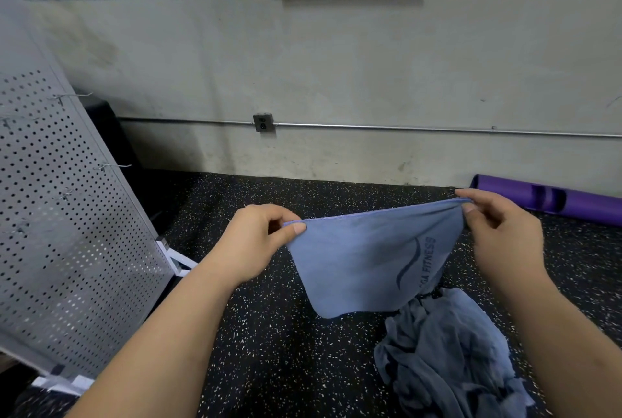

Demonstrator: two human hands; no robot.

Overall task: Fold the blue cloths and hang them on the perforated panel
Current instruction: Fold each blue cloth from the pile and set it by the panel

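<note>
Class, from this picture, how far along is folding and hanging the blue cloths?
Done: no cloth hangs on the perforated panel. In hand: left hand and right hand pinch one blue cloth by its top corners. Left: folding and hanging it, then the crumpled pile on the floor.

The towel point(367, 263) was blue with darker print; the floor point(269, 333) black, white-speckled; the yoga mat point(552, 199) purple.

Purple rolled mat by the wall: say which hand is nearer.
Right. The right hand pinches one corner of the blue cloth close to the purple rolled mat; the left hand pinches the other corner, farther off, toward the white perforated panel.
</note>
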